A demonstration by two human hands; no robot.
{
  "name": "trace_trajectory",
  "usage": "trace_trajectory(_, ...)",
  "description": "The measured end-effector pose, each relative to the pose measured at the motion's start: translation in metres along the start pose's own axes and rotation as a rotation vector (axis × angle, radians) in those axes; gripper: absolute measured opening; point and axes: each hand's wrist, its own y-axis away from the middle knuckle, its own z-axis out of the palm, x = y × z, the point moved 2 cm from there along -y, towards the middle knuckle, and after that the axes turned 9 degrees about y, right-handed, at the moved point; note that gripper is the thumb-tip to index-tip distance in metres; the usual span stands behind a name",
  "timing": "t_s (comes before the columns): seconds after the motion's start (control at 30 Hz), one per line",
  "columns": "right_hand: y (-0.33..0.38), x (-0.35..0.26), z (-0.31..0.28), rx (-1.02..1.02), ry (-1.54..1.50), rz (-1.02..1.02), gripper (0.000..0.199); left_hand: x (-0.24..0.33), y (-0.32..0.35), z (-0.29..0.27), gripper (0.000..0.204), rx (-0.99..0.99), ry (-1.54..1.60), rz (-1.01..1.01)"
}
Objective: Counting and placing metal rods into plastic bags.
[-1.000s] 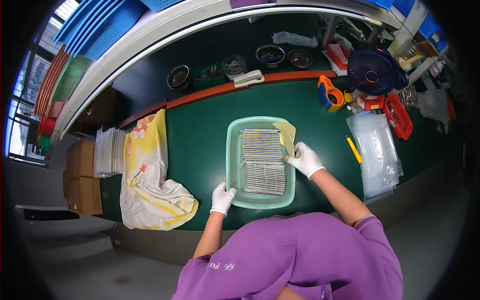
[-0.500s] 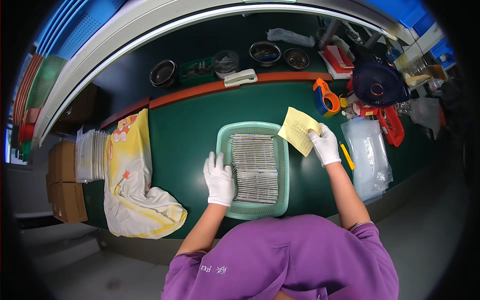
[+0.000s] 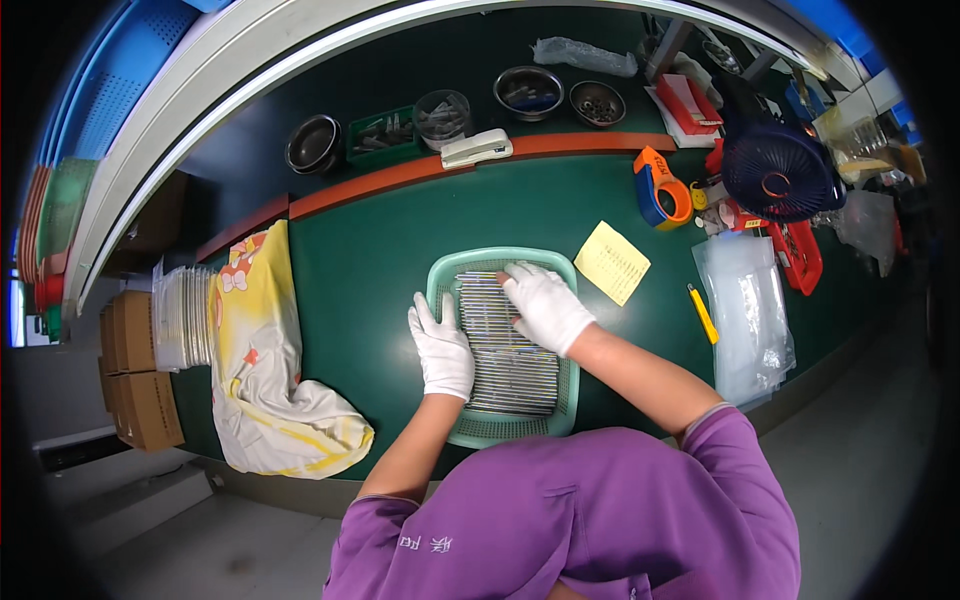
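Note:
A light green plastic basket (image 3: 568, 395) stands on the green table in front of me, filled with metal rods (image 3: 510, 382) lying crosswise in stacked rows. My left hand (image 3: 442, 347), in a white glove, is open against the basket's left rim, fingers pointing away from me. Reaching over the right rim, my gloved right hand (image 3: 546, 310) rests on the far part of the rods, thumb apart from the bent fingers. To the right of the basket, a yellow paper slip (image 3: 612, 263) with handwriting lies flat on the table.
At right are a yellow cutter (image 3: 702, 314), clear plastic bags (image 3: 745, 318), a tape dispenser (image 3: 660, 190) and a dark fan (image 3: 778, 172). A patterned cloth (image 3: 268, 385) drapes the left side. A stapler (image 3: 477, 148) sits on the orange ledge, with metal bowls (image 3: 528, 95) behind.
My right hand has let go of the yellow paper slip, which now lies on the table, and has moved left onto the rods. My left hand stays at the basket's left side.

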Motion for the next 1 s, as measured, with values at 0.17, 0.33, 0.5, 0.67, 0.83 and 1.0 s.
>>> trace_trajectory(0.17, -0.032, -0.005, 0.029, -0.493, 0.094, 0.127, 0.054, -0.009, 0.0, 0.029, 0.044, 0.315, 0.362, -0.116)
trace_trajectory(0.33, -0.04, -0.009, 0.037, -0.622, 0.169, 0.13, 0.052, -0.004, 0.0, 0.021, 0.046, 0.275, 0.155, -0.069)
trace_trajectory(0.5, -0.033, 0.007, 0.04, -0.624, -0.021, 0.19, 0.041, -0.001, -0.002, 0.023, 0.044, 0.36, 0.356, -0.186)
trace_trajectory(0.67, -0.042, 0.003, 0.042, -0.751, 0.031, 0.197, 0.044, -0.002, -0.003, 0.023, 0.045, 0.331, 0.421, -0.218)
trace_trajectory(0.83, -0.033, 0.006, 0.04, -0.717, -0.086, 0.145, 0.05, -0.002, -0.003, 0.024, 0.043, 0.391, 0.524, -0.2)
trace_trajectory(1.0, -0.033, 0.014, 0.041, -0.679, -0.13, 0.266, 0.044, -0.002, -0.004, 0.023, 0.043, 0.416, 0.434, -0.191)
